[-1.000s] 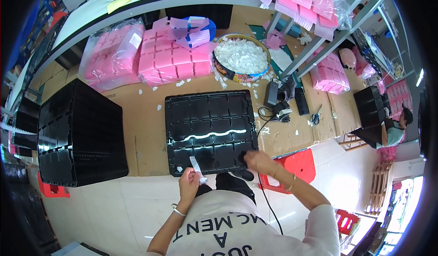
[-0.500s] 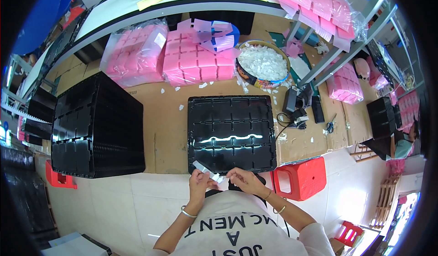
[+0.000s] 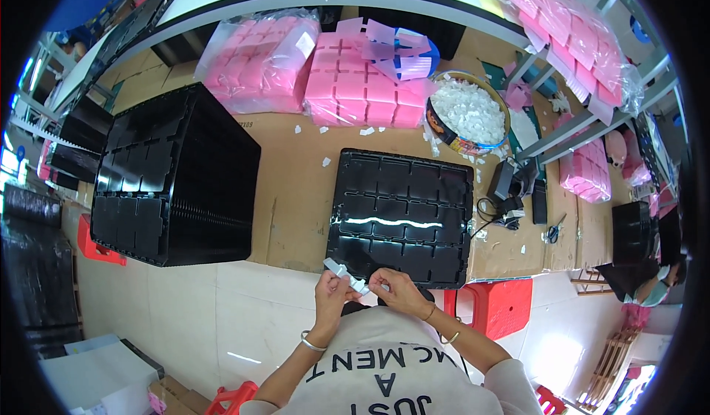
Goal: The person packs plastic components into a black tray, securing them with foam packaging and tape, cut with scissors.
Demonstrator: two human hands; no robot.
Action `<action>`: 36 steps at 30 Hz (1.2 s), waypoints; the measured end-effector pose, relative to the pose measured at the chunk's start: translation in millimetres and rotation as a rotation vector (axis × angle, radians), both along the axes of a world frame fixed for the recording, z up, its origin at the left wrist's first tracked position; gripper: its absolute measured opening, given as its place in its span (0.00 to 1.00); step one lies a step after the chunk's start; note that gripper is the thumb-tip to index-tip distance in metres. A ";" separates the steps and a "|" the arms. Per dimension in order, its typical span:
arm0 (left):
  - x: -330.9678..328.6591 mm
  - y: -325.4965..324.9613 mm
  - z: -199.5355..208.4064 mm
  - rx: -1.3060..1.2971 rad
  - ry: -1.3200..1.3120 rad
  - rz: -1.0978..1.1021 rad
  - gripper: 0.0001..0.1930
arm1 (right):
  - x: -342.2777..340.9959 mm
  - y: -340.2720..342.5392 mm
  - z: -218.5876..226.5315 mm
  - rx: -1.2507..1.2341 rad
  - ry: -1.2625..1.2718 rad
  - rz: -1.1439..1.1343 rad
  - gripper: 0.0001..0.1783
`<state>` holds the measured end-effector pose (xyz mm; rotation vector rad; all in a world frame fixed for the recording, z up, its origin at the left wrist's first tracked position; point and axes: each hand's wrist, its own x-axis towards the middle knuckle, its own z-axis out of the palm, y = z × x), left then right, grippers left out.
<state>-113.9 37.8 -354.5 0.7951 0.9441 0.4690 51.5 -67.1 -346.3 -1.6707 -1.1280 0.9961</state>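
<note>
Here the left hand (image 3: 332, 297) pinches the white strip (image 3: 337, 268) at the black tray (image 3: 399, 226), seven o'clock corner; the right hand (image 3: 396, 291) bunches narrowly alongside, hold unclear. An uneven tug could tear it!

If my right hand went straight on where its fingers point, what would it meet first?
Probably the white strip in your left hand, though I can't tell whether your right hand touches it.
</note>
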 end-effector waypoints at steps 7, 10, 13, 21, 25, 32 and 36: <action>-1.2 23.8 -2.4 0.048 0.060 0.083 0.08 | 6.3 20.5 30.5 0.085 -0.147 0.082 0.07; -3.9 56.1 -21.1 0.220 0.130 0.149 0.08 | 34.7 23.5 39.3 0.198 -0.221 -0.071 0.04; -18.7 109.9 -57.6 0.466 0.231 0.188 0.06 | 90.1 24.4 45.4 0.110 -0.271 -0.186 0.04; 1.7 227.3 -84.3 0.712 0.332 0.039 0.04 | 255.2 -5.8 14.3 0.019 -0.641 -0.105 0.04; 22.8 244.7 -92.9 0.759 0.277 0.035 0.05 | 283.0 5.9 10.4 -0.034 -0.839 -0.033 0.03; 50.0 264.5 -105.9 0.874 0.297 0.065 0.07 | 309.9 25.1 -12.6 -0.042 -1.029 0.039 0.04; 46.9 264.7 -111.2 1.020 0.502 0.099 0.11 | 310.0 27.7 -17.6 -0.054 -1.015 0.065 0.04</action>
